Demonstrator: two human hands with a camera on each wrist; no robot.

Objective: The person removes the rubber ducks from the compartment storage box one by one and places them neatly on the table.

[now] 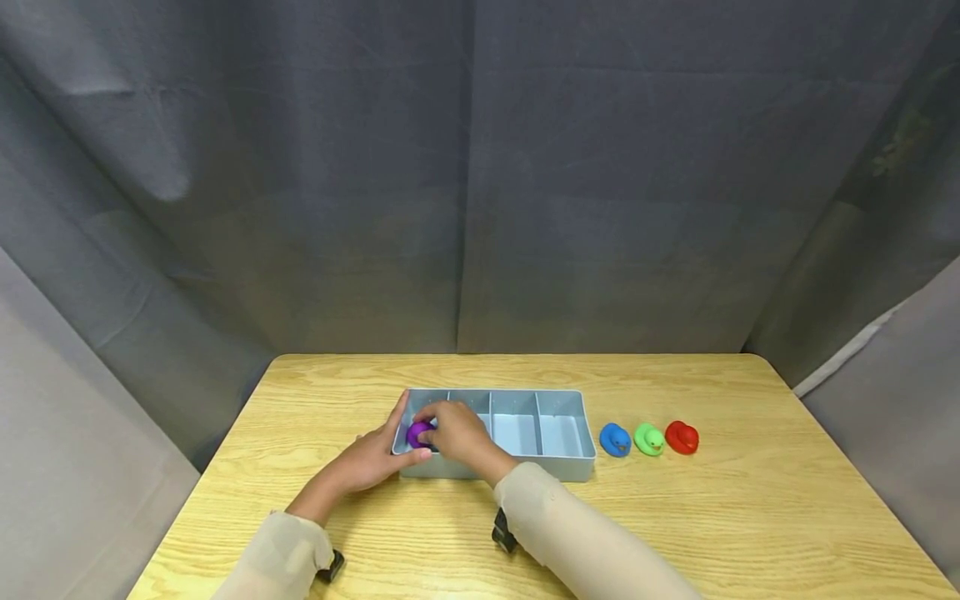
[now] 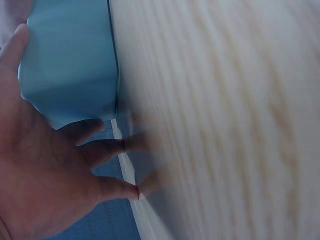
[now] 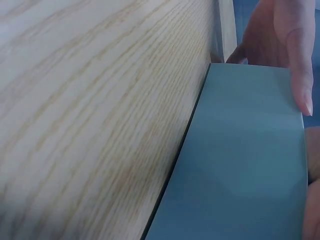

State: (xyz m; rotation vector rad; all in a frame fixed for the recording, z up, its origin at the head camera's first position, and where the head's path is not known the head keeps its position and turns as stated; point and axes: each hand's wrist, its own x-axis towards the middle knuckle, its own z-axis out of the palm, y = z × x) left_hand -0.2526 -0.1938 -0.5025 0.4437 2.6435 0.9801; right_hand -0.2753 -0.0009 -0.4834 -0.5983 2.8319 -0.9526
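Note:
A purple rubber duck is low in the leftmost compartment of a grey-blue divided box. My right hand pinches the duck between thumb and fingers, covering part of it. At the box's left end rests my left hand, its thumb along the front rim and its index finger stretched along the left side. In the left wrist view, the left hand lies against the box end, with its other fingers reaching down to the table. The right wrist view shows the left thumb over the rim of the box.
Right of the box, a blue duck, a green duck and a red duck sit in a row on the wooden table. Grey curtains hang behind the table and at its sides.

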